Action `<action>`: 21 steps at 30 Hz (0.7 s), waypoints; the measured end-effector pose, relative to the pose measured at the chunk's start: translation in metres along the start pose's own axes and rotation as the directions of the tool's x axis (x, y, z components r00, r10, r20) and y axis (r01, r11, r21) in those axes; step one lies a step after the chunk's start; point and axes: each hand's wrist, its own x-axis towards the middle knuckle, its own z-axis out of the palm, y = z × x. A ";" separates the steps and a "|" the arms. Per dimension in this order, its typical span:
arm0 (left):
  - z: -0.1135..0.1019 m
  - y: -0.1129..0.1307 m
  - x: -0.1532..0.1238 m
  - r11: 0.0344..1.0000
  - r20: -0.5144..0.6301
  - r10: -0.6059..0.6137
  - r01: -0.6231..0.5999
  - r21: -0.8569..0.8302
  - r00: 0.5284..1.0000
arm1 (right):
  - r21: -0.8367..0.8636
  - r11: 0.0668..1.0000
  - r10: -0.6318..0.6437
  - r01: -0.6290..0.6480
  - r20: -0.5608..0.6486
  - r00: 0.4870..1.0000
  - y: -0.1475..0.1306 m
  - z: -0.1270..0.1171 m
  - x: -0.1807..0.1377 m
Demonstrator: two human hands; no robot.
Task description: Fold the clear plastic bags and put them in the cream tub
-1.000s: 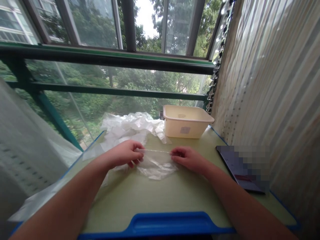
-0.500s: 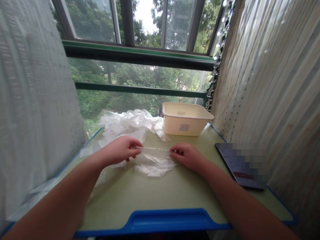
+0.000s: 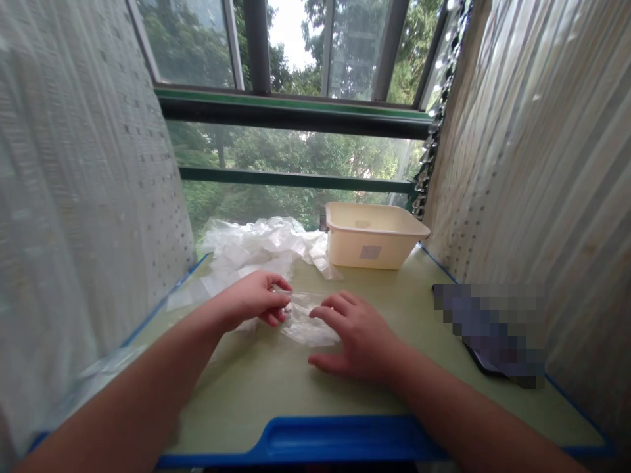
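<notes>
Pinching: my left hand (image 3: 254, 303) grips one end of a small clear plastic bag (image 3: 308, 322) between thumb and fingers, closed on its top edge.
Right hand: my right hand (image 3: 357, 338) lies palm down on the table (image 3: 276, 394), its fingers spread open and the fingertips resting on the bag's near right part, gripping nothing.
Bag: it lies crumpled flat on the green tabletop between my two hands, just in front of me.
Heap: a loose pile of more clear bags (image 3: 256, 246) sits behind my left hand, reaching to the far edge of the table.
Tub: a cream plastic tub (image 3: 372, 235) stands at the far right corner, touching the heap's right edge, well apart from my hands.
Right side: a dark flat object (image 3: 493, 328), blurred out, lies on the table by the corrugated wall (image 3: 542, 164).
Left side: a pale dotted curtain (image 3: 73, 197) hangs beside the table.
Beyond: a window (image 3: 296, 98) shows green trees.
</notes>
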 end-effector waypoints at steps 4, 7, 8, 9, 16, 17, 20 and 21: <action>0.009 0.006 -0.002 0.992 -0.009 -0.051 0.049 -0.119 0.999 | -0.120 0.991 0.060 -0.059 0.008 0.998 -0.020 0.014 0.006; 0.013 0.005 -0.002 0.986 0.001 -0.084 0.083 -0.142 0.996 | -0.183 0.982 0.056 -0.051 0.022 0.998 -0.023 0.023 0.009; 0.013 0.004 -0.001 0.988 0.016 -0.091 0.092 -0.127 0.996 | -0.190 0.981 0.046 -0.041 0.022 0.999 -0.023 0.025 0.009; 0.012 0.003 -0.001 0.990 0.038 -0.094 0.097 -0.104 0.995 | -0.193 0.981 0.036 -0.031 0.020 0.999 -0.023 0.026 0.009; 0.004 -0.005 0.000 0.996 0.122 -0.038 0.028 0.086 0.992 | -0.192 0.981 0.002 0.002 0.018 1.000 -0.020 0.024 0.008; 0.004 -0.005 0.000 0.996 0.130 -0.036 0.026 0.081 0.991 | -0.195 0.981 -0.007 0.008 0.010 1.000 -0.020 0.023 0.008; 0.005 -0.004 -0.001 0.998 0.155 -0.054 0.049 0.040 0.986 | -0.214 0.976 -0.051 0.042 -0.035 0.998 -0.019 0.020 0.007; 0.006 -0.004 -0.001 0.998 0.157 -0.061 0.058 0.022 0.986 | -0.224 0.973 -0.066 0.055 -0.044 0.997 -0.020 0.019 0.006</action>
